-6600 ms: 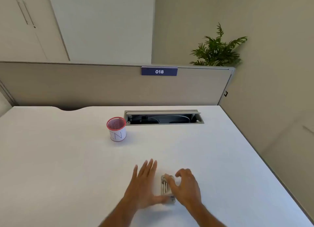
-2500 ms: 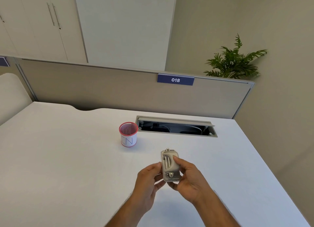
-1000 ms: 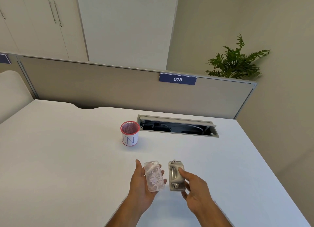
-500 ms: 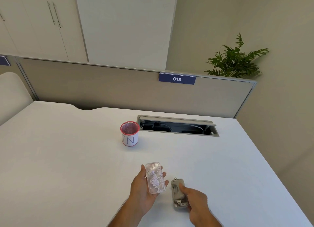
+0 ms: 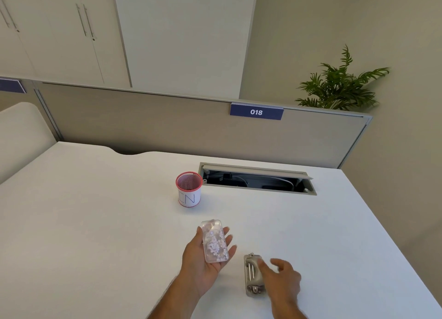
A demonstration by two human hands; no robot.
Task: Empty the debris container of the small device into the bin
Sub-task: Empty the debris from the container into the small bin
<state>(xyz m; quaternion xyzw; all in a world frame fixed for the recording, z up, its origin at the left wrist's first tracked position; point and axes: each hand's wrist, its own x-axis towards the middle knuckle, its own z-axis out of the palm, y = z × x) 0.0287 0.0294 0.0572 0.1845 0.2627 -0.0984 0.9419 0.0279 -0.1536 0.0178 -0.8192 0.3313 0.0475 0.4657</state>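
Short of the bin (image 5: 189, 195), left fingers (image 5: 229, 238) clasp the container (image 5: 214, 242); right fingers (image 5: 278, 264) loose, touching device (image 5: 251, 275).

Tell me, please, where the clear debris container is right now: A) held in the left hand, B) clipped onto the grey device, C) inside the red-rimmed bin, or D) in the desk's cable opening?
A: the clear container rests in the upturned left hand, apart from the grey device and short of the bin.
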